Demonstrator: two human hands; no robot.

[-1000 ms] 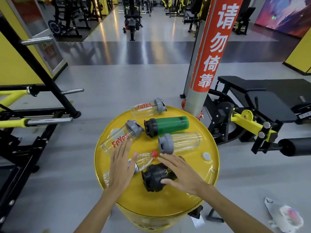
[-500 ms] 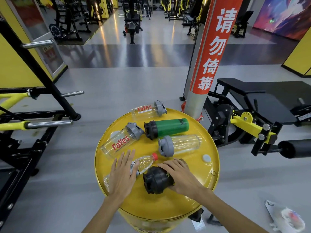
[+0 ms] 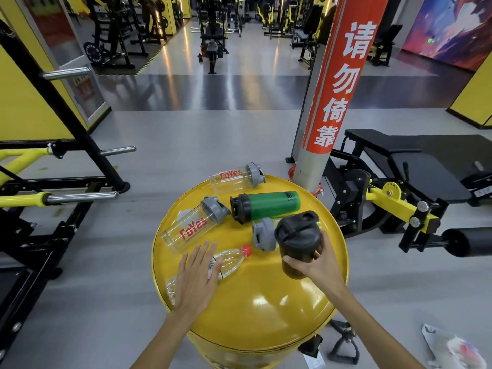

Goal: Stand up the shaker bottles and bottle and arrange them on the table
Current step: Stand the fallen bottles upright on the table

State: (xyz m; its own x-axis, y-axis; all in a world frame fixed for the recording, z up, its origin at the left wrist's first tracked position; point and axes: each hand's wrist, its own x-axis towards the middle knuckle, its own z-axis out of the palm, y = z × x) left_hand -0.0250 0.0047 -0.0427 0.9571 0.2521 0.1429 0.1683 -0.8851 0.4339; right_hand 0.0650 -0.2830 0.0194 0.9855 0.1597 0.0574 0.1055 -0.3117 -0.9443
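Right hand (image 3: 316, 265) grips upright black shaker (image 3: 298, 243).

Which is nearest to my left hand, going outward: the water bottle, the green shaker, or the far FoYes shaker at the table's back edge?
From the left hand:
1. Water bottle, lying under its fingers.
2. Green shaker, on its side, mid-table.
3. Far FoYes shaker, lying at the back edge.

- A gym: weight racks (image 3: 114, 30) and machines line the grey floor.
- A padded black bench (image 3: 415, 158) stands right.
- A yellow-sleeved barbell (image 3: 61, 198) sits left.
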